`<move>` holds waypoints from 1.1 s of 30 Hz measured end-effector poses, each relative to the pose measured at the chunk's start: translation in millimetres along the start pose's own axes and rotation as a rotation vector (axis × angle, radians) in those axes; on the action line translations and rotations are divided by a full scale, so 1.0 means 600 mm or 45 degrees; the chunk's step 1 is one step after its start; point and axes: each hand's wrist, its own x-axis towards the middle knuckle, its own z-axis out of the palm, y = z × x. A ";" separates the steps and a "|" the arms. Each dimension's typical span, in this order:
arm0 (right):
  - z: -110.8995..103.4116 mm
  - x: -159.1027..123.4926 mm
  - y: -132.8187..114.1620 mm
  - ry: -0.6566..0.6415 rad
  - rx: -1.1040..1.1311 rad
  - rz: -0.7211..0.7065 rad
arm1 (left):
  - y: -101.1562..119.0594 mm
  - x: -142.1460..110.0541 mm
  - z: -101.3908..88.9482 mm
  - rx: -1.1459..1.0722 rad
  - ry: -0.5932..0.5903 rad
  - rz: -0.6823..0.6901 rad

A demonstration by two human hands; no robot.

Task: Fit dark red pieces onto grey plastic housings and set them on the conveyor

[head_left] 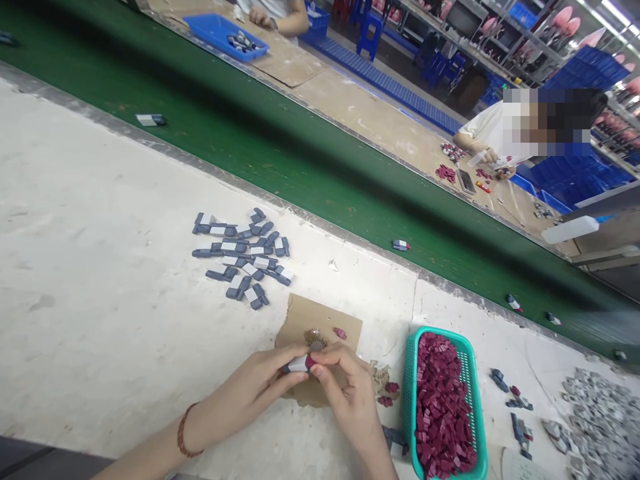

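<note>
Between thumb and fingers, my left hand (267, 380) grips a small grey-and-white plastic part (298, 364). My right hand (345, 380) pinches a dark red plastic piece (310, 362) against that part's right end. Both hands are over a piece of brown cardboard (320, 313), where a single red piece (340, 333) lies. Just beyond my fingertips is a small round grey object (317, 346), partly hidden. Right of my right hand stands a green basket (410, 393) filled with red pieces (443, 407). Several grey-and-white parts (245, 257) lie in a group at the upper left of the cardboard.
A green conveyor belt (280, 173) runs diagonally past the white table (100, 280), carrying a few scattered parts. A pile of light grey pieces (600, 420) lies at the far right. Across the belt, two people sit at a bench (350, 100) with a blue tray (215, 33).
</note>
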 end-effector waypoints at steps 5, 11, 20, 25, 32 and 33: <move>-0.005 -0.013 -0.003 -0.001 0.008 0.122 | -0.004 -0.002 -0.003 -0.026 -0.091 -0.078; -0.004 -0.026 -0.005 0.132 -0.056 0.093 | 0.008 0.007 -0.002 0.014 -0.136 -0.044; -0.138 -0.056 0.002 0.490 -0.706 -0.142 | 0.021 0.095 -0.017 0.235 -0.292 0.056; -0.235 -0.069 0.039 0.651 -1.282 -0.087 | 0.025 0.232 -0.069 0.523 0.061 0.295; -0.251 -0.051 0.074 0.603 -1.467 -0.122 | 0.014 0.406 -0.076 0.793 0.338 0.359; -0.255 -0.052 0.077 0.629 -1.441 -0.158 | 0.012 0.418 -0.078 0.838 0.367 0.362</move>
